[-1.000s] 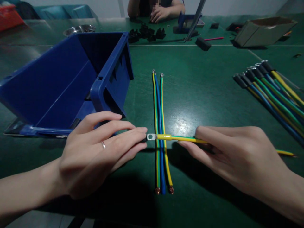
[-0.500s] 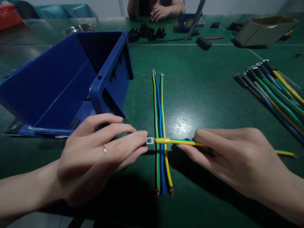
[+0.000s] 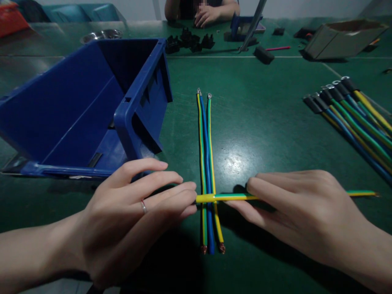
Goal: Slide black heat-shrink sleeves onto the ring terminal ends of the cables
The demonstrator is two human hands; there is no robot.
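My right hand (image 3: 294, 216) pinches a yellow-green wire (image 3: 234, 197) between thumb and fingers; its far end, with bare copper, sticks out beyond the hand on the right. My left hand (image 3: 137, 216) has its thumb and fingertips closed round the wire's other end, where a yellow sleeve (image 3: 206, 199) shows. The metal lug at that end is hidden in the left fingers. The held wire crosses above three wires lying on the table: two yellow-green wires and a blue wire (image 3: 206, 147), with lugs at the far ends.
A large blue bin (image 3: 76, 102) stands at the left with black pieces in it. At right lies a bundle of wires (image 3: 358, 118) with black sleeves and lugs. Black plastic parts (image 3: 191, 41), a cardboard box (image 3: 343, 41) and a person's hand (image 3: 206, 15) are across the table.
The wire's metal lug, visible half a second ago, is now covered by my left fingers. Both hands and the held wire sit slightly lower in view.
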